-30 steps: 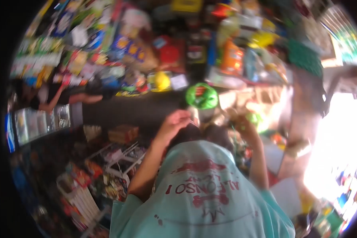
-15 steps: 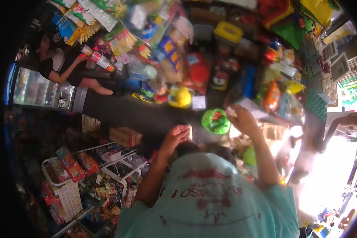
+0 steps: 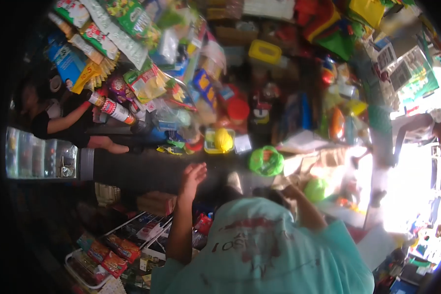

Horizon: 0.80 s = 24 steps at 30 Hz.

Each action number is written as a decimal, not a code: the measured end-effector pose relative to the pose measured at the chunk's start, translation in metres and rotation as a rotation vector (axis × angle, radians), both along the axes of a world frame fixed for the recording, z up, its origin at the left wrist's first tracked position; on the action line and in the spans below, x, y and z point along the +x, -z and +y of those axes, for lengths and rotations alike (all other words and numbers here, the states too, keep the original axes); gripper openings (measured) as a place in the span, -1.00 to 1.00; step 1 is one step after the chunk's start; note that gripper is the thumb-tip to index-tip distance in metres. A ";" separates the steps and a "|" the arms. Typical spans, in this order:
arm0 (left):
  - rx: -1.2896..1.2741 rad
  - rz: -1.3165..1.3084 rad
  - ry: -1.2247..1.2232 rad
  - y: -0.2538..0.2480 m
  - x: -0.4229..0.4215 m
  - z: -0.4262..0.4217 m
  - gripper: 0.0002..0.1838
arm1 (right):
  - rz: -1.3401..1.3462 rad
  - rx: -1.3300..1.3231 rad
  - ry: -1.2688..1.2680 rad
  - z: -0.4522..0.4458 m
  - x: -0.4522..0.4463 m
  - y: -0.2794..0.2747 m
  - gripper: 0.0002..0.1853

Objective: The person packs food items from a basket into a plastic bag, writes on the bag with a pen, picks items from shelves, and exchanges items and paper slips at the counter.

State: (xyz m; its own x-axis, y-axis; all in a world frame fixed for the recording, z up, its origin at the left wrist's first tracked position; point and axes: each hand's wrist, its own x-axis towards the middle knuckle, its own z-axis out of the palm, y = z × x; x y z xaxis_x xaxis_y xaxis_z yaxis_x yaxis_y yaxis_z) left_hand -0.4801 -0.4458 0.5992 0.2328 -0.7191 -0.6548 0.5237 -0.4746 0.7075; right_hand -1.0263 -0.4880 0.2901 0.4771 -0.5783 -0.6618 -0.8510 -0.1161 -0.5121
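Note:
My left hand [image 3: 195, 175] is raised over the dark floor, fingers stretched out and nothing in it. My right hand [image 3: 290, 191] is low near my body, blurred and partly lost in glare, so its fingers do not show clearly. Just beyond it lies a tied light-green plastic bag [image 3: 266, 161], apart from both hands, with something reddish showing through. A yellow bundle [image 3: 224, 140] sits in a yellow-rimmed tray [image 3: 210, 147] farther off, beside a small white paper [image 3: 242, 143].
Hanging snack and seasoning packets [image 3: 144, 81] crowd the upper left. A person's arm there reaches to a patterned canister [image 3: 116, 111]. Another green bag [image 3: 317, 189] stands at right, near a person in bright light. A wire rack with boxes [image 3: 103, 255] is at lower left.
The view has shifted. My right hand has drawn back from beside the green plastic bag toward my body. My left hand has moved left, and its fingers have straightened.

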 end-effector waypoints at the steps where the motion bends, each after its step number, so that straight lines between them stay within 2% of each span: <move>1: 0.006 -0.002 -0.006 0.001 0.005 -0.002 -0.95 | -0.036 0.046 0.045 0.012 -0.019 -0.005 -0.66; 3: 0.017 0.027 -0.039 0.007 0.010 -0.002 -0.94 | 0.100 0.054 0.156 0.029 -0.027 -0.029 -0.67; 4: 0.024 0.039 -0.045 0.010 0.011 -0.002 -0.93 | 0.273 0.023 0.219 0.026 -0.027 -0.050 -0.68; 7: 0.062 0.053 -0.033 0.014 0.008 -0.005 -0.89 | 0.315 -0.041 0.453 0.030 -0.031 -0.088 -0.69; 8: 0.069 0.052 -0.012 0.015 0.007 -0.007 -0.90 | 0.399 0.035 0.475 0.029 -0.030 -0.092 -0.69; 9: 0.074 0.052 0.004 0.016 0.007 -0.008 -0.90 | 0.316 0.026 0.509 0.034 -0.032 -0.091 -0.67; 11: 0.080 0.052 0.027 0.018 0.009 -0.011 -0.88 | 0.164 0.062 0.755 0.041 -0.022 -0.110 -0.63; 12: 0.069 0.057 0.022 0.019 0.012 -0.010 -0.87 | 0.096 0.107 0.969 0.037 0.003 -0.133 -0.61; 15: 0.035 0.085 0.048 0.029 0.015 -0.016 -0.84 | 0.166 0.220 1.023 0.040 0.022 -0.133 -0.56; 18: 0.083 0.095 0.011 0.029 0.023 -0.014 -0.82 | 0.134 0.146 0.850 0.051 0.029 -0.084 -0.53; 19: 0.096 0.093 -0.002 0.027 0.025 -0.013 -0.82 | 0.119 0.007 0.632 0.058 0.020 -0.047 -0.52; 22: 0.065 0.092 -0.028 0.034 0.037 -0.005 -0.82 | 0.191 0.125 0.816 0.037 0.056 -0.137 -0.52; 23: 0.048 0.113 -0.052 0.042 0.044 -0.002 -0.84 | 0.226 0.031 0.349 0.038 0.041 -0.106 -0.65; 24: 0.012 0.107 -0.054 0.039 0.047 -0.002 -0.87 | 0.332 -0.253 -0.222 0.042 0.023 -0.069 -0.74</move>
State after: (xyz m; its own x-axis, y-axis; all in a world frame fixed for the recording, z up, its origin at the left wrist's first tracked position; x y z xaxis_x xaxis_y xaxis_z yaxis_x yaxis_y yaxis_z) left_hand -0.4333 -0.4473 0.5598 0.1989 -0.6995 -0.6864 0.6208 -0.4520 0.6405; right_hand -1.0034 -0.4461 0.3596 0.3941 -0.6490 -0.6507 -0.9043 -0.4002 -0.1486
